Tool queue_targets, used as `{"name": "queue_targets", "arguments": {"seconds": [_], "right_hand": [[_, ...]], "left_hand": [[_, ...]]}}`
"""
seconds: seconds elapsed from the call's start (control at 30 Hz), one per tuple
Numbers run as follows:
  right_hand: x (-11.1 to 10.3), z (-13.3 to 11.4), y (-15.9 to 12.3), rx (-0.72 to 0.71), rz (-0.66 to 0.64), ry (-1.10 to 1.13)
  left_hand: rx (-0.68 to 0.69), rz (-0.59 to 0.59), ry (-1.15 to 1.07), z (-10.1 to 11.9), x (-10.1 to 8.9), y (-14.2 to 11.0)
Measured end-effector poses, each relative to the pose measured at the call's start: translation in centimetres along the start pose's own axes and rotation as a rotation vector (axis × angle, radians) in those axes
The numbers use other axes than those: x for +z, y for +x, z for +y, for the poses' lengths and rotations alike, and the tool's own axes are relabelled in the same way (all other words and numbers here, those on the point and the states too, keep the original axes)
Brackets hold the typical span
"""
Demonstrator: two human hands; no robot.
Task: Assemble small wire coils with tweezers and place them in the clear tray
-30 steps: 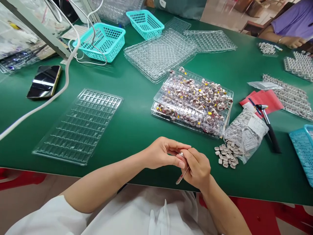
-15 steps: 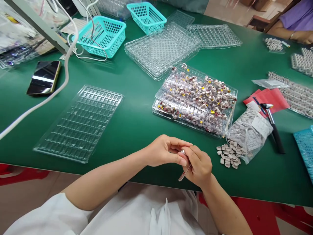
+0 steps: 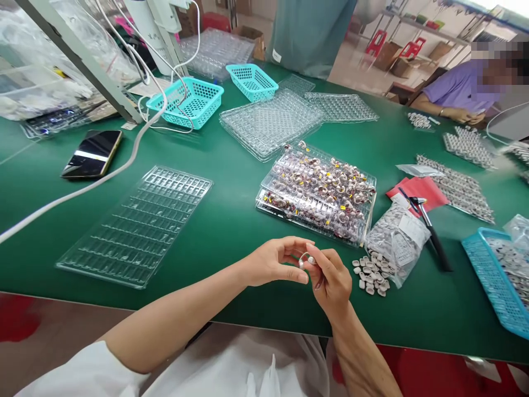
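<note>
My right hand point(image 3: 334, 278) is closed, pinching a small white C-shaped clip-on earbud piece point(image 3: 303, 259) with a rounded end between thumb and forefinger. A narrow shiny metal strip point(image 3: 319, 283) shows below those fingers, mostly hidden by the hand. Facing it, my left hand point(image 3: 275, 260) has thumb and fingers apart, curved around the white piece; whether its fingertips touch the piece I cannot tell. Beyond both hands, stacked clear trays point(image 3: 318, 193) carry many similar curved pieces with yellow tabs. Small pale rounded caps point(image 3: 371, 274) lie loose to the right of my right hand.
A plastic bag of caps point(image 3: 399, 240), a black-handled hammer point(image 3: 433, 237) and a blue basket point(image 3: 487, 286) stand right. At left lie a clear tray point(image 3: 136, 226), phone point(image 3: 93, 154) and white cable point(image 3: 82, 184). Turquoise baskets point(image 3: 190, 105) sit behind; a co-worker point(image 3: 454, 94) sits far right.
The view has tilted up and shifted right. My hands have parted slightly, so the white curved piece now shows between them. The metal strip in my right hand shows less than before.
</note>
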State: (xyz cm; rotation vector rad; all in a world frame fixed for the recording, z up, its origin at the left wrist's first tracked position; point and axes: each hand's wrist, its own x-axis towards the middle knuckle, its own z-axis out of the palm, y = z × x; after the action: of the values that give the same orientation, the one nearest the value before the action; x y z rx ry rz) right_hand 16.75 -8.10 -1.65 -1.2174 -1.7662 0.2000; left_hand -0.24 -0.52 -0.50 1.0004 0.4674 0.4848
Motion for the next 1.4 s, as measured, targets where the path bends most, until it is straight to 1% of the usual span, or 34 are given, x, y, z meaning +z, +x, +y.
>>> {"name": "queue_targets", "arguments": {"seconds": [0.13, 0.3, 0.53, 0.87, 0.93, 1.0, 1.07, 1.13, 1.2, 1.27, 1.4], "right_hand": [[-0.1, 0.1, 0.0, 0.005, 0.023, 0.027], [-0.1, 0.0, 0.1, 0.027, 0.034, 0.032], [-0.2, -0.3, 0.3, 0.018, 0.006, 0.029], [-0.1, -0.6, 0.4, 0.039, -0.018, 0.068], [-0.2, -0.5, 0.2, 0.105, -0.032, 0.117], [-0.2, -0.4, -0.1, 0.222, -0.049, 0.193], [-0.3, -0.3, -0.3, 0.337, -0.064, 0.272], [-0.3, -0.2, -0.5, 0.416, -0.053, 0.351], [-0.2, -0.3, -0.5, 0.470, -0.027, 0.435], [-0.1, -0.3, -0.4, 0.516, -0.006, 0.525], [0.1, -0.2, -0.3, 0.579, -0.024, 0.726]], "left_hand": [[-0.005, 0.000, -0.039, 0.4, -0.1, -0.1], [-0.014, 0.061, -0.058, 0.5, -0.1, -0.1], [-0.091, 0.063, -0.114, 0.5, -0.5, -0.1], [-0.127, 0.079, -0.116, 0.7, -0.4, -0.3], [-0.122, 0.084, -0.116, 0.7, -0.4, -0.3], [-0.092, 0.091, -0.118, 0.9, -0.3, -0.3], [-0.047, 0.119, -0.126, 1.0, -0.2, -0.2], [-0.008, 0.157, -0.133, 1.2, 0.0, -0.2], [0.013, 0.170, -0.128, 1.3, 0.1, -0.2], [0.028, 0.158, -0.109, 1.2, 0.1, -0.3], [0.073, 0.170, -0.070, 0.9, 0.2, -0.4]]}}
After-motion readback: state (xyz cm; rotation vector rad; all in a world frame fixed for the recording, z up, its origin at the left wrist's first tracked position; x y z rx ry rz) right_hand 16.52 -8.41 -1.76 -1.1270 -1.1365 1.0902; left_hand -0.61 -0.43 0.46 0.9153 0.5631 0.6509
